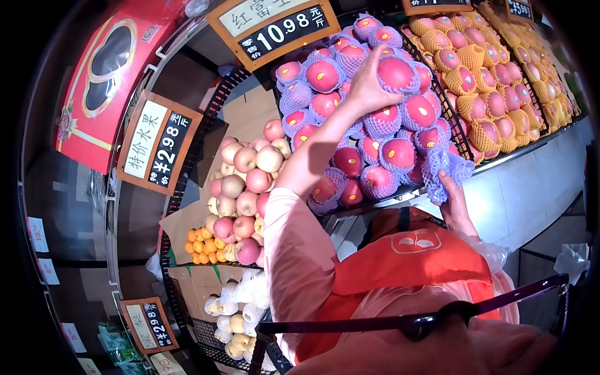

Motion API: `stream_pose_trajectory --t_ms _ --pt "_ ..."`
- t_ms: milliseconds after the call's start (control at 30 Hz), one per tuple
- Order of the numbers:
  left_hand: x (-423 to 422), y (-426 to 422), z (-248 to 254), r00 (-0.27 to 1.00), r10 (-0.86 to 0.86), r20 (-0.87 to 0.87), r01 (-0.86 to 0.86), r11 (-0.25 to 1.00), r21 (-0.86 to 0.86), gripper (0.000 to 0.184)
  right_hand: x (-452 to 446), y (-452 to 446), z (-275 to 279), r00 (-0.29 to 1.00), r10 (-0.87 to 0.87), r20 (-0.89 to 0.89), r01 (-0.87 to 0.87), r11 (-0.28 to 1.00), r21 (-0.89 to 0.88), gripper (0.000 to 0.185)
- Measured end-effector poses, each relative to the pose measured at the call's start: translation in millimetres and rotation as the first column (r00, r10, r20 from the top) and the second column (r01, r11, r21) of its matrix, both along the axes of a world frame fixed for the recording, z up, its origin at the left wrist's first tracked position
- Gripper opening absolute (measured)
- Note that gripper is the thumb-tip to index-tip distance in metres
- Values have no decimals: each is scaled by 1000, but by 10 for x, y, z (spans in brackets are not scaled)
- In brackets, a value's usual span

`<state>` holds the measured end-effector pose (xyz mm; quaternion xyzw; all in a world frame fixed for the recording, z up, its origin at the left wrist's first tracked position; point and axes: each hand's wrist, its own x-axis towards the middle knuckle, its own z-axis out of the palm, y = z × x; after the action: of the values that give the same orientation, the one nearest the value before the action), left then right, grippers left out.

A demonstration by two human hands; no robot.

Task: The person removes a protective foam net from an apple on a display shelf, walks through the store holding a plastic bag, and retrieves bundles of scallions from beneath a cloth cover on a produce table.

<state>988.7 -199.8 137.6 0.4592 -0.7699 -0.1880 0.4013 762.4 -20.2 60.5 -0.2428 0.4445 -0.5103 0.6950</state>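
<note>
Price signs faced you.
You could read 红富士, 零售价 10.98 元/斤 on the top sign (pixel 273 31); 特价水果, 特价 ¥2.98 元/斤 on the middle sign (pixel 159 142); 梨 and ¥2.98 on the lower sign (pixel 150 325); and 98 on the pale card (pixel 167 364) beneath it. Lettering on the yellow stickers (pixel 325 77) on the apples (pixel 398 73) was too small to make out.

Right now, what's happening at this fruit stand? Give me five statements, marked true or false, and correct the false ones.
1. The left hand is holding an apple. True.
2. The right hand is empty. False: it holds crumpled purple foam netting.
3. The topmost large price sign reads 10.98. True.
4. The apples at upper right are in purple nets. False: their nets are yellow-orange.
5. The small orange fruits lie next to bare apples. True.
</note>
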Motion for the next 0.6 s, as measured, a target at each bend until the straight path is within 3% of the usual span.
stream_pose_trajectory --t_ms 100,200,367,467,533,567,600 --pt "-87 -109 -223 979 3 204 6 999 -44 105 -12 -16 -64 998 -53 -15 53 998 17 42" --pt "-57 -166 -212 998 -12 63 8 998 59 105 -37 -48 -139 999 -36 6 36 999 -7 37" --pt "148 -342 -263 999 -34 -29 41 956 289 117 27 -102 -108 999 31 41 -32 999 16 38" --pt "247 -314 -286 996 -90 -28 94 982 164 119 36 -116 -111 997 45 56 -45 999 14 46" --pt "508 -192 -183 997 50 62 -60 982 176 114 76 -101 -70 998 15 55 -15 1000 4 51" --pt "635 -134 -138 974 119 195 -143 983 116 103 57 -97 -43 997 51 60 -51 999 6 55" --pt "715 5 -60 878 190 440 -261 959 107 90 53 -84 -42 995 65 72 -65 998 2 54"
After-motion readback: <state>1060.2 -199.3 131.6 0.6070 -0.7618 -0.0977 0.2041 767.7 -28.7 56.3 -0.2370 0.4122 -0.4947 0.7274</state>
